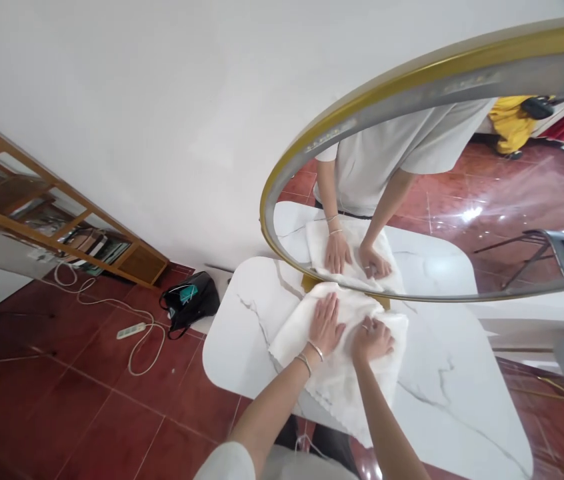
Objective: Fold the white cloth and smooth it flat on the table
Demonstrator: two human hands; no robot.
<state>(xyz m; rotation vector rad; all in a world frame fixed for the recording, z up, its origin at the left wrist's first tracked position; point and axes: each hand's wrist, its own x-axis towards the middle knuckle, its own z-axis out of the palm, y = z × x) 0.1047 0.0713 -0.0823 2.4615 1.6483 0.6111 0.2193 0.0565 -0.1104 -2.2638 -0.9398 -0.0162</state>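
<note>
A white cloth (338,380), perhaps a towel, lies on a white marble-patterned table (457,393). One edge of the cloth hangs over the near side of the table. My left hand (326,325) rests flat on the left half of the cloth, fingers stretched out, two bracelets at the wrist. To its right, my right hand (373,340) has its fingers curled down into the cloth, bunching it a little. Its fingertips are partly hidden. Both hands and the cloth also appear in the round mirror (362,100).
The gold-framed mirror stands at the table's far edge against the wall (162,120). On the red tiled floor to the left are a black bag (195,303), a power strip (131,331) and its looping cable. A wooden shelf (139,261) with glass panes runs along the wall.
</note>
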